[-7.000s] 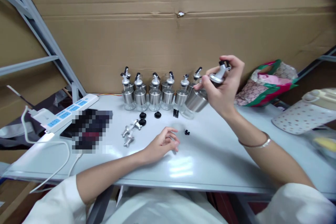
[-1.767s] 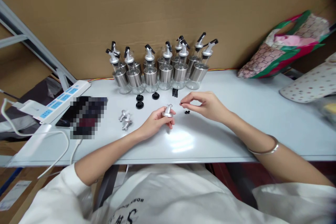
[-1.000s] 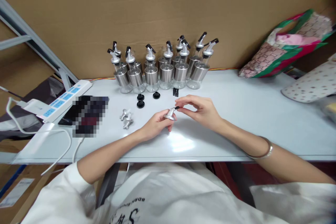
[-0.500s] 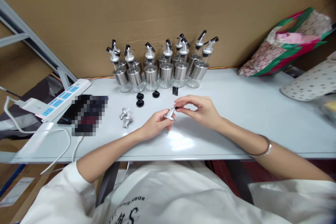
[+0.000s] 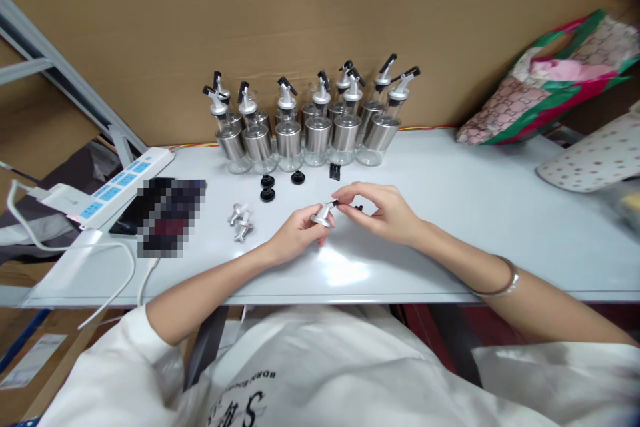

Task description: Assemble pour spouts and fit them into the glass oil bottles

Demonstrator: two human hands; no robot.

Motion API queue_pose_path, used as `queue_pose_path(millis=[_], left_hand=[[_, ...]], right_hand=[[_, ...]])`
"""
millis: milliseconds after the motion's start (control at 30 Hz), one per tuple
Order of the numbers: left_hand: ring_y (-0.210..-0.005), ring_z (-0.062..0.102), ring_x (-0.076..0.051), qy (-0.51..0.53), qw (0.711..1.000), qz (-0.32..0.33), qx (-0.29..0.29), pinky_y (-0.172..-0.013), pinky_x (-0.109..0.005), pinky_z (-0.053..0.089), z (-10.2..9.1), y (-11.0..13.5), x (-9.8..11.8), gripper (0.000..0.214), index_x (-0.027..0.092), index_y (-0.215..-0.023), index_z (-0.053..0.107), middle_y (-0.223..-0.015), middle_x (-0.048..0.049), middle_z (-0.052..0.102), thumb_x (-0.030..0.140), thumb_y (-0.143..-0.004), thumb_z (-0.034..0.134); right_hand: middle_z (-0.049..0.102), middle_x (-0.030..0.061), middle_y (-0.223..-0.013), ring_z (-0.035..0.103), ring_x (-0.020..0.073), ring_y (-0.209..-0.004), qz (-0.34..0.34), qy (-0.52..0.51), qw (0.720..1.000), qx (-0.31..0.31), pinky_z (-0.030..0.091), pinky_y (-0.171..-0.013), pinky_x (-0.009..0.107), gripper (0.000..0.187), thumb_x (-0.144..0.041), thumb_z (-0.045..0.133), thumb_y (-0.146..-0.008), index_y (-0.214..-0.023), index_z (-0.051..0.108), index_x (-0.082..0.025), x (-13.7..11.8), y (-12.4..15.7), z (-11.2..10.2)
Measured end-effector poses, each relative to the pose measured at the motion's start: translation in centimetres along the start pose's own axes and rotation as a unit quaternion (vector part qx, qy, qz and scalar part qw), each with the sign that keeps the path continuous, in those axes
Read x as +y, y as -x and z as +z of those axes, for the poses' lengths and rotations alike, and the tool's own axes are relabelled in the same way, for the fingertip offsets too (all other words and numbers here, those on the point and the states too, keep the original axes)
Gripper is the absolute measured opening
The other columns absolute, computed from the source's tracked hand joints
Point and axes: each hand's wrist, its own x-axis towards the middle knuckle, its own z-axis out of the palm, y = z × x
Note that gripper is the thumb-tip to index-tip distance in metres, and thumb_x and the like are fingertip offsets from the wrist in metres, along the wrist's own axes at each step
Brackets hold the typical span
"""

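Silver pourer spout (image 5: 322,215) sits pinched in the left hand (image 5: 299,235), fingers closed round its base, just above the table (image 5: 475,213) at front-middle. Right hand (image 5: 387,215) grips a small black cap (image 5: 335,203) between thumb and forefinger, and the cap touches the spout's tip. Seated or only touching: can't tell, too small. One more small black piece (image 5: 358,208) lies on the table just behind the right fingers, partly hidden.

Around them:
- dispenser bottles (image 5: 305,137) stand upright in a tight cluster at the back edge against the cardboard (image 5: 320,7), all with spouts fitted
- two black stoppers (image 5: 267,187) and a third (image 5: 298,177) lie just in front of the bottles, with a pair of black clips (image 5: 335,172) beside them
- two loose spouts (image 5: 241,221) lie touching each other, left of the left hand
- power strip (image 5: 120,181) at far left
- patterned bag (image 5: 545,80) at far right
- metal bracelet (image 5: 500,284) on the right wrist
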Motion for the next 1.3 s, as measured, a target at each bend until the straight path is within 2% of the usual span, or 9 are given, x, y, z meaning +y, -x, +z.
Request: queue_pose_path(millis=[200,500,667,867,1167,1300], left_hand=[[-0.053,0.044,-0.009,0.001,1.000,0.000,0.005,-0.059,-0.025,0.037,0.06,0.03,-0.02,0.019,0.015,-0.081,0.051,-0.057,0.0056,0.048,0.032,-0.074,0.056],[-0.053,0.043,-0.009,-0.004,1.000,-0.001,-0.005,-0.058,-0.025,0.036,0.04,0.01,-0.02,0.019,0.015,-0.080,0.051,-0.058,0.0057,0.048,0.033,-0.074,0.058],[-0.053,0.043,-0.009,-0.011,1.000,-0.004,-0.013,-0.057,-0.024,0.035,0.02,0.07,-0.04,0.018,0.015,-0.079,0.051,-0.058,0.0062,0.047,0.031,-0.074,0.058],[-0.054,0.042,-0.009,-0.012,1.000,-0.007,-0.022,-0.058,-0.025,0.034,0.08,0.10,0.04,0.016,0.016,-0.078,0.051,-0.056,0.0063,0.046,0.030,-0.075,0.056],[-0.055,0.041,-0.010,-0.047,0.998,-0.020,-0.034,-0.060,-0.025,0.032,0.09,0.24,0.20,0.014,0.016,-0.080,0.050,-0.058,0.0058,0.046,0.029,-0.076,0.054],[-0.056,0.042,-0.010,-0.040,0.999,-0.015,-0.031,-0.061,-0.025,0.033,0.03,0.21,0.22,0.014,0.016,-0.080,0.051,-0.058,0.0058,0.047,0.029,-0.075,0.054]], right_hand=[[0.070,0.0042,-0.081,0.065,0.0143,-0.071,-0.024,0.012,0.999,-0.019,0.050,-0.066,0.024,0.009,-0.021,0.053,-0.092,-0.092,0.062,-0.019,0.47,-0.09,-0.13],[0.063,0.0021,-0.074,0.057,0.0134,-0.064,0.029,-0.007,0.995,-0.094,0.043,-0.060,0.023,0.012,-0.024,0.045,-0.094,-0.085,0.053,-0.020,0.31,-0.16,-0.01],[0.055,-0.0001,-0.068,0.050,0.0126,-0.059,0.046,-0.016,0.992,-0.120,0.039,-0.057,0.022,0.018,-0.027,0.041,-0.095,-0.081,0.051,-0.020,0.18,-0.34,-0.07],[0.054,-0.0011,-0.066,0.048,0.0117,-0.057,0.066,-0.041,0.986,-0.150,0.038,-0.057,0.022,0.021,-0.028,0.038,-0.096,-0.079,0.049,-0.020,0.11,-0.38,-0.20],[0.046,-0.0038,-0.058,0.043,0.0095,-0.050,0.078,-0.050,0.983,-0.157,0.035,-0.054,0.021,0.036,-0.038,0.033,-0.099,-0.072,0.047,-0.020,-0.15,-0.37,-0.22],[0.052,-0.0014,-0.062,0.048,0.0112,-0.056,0.055,-0.026,0.986,-0.155,0.039,-0.060,0.023,0.036,-0.037,0.028,-0.100,-0.076,0.049,-0.019,-0.04,-0.26,-0.40]])
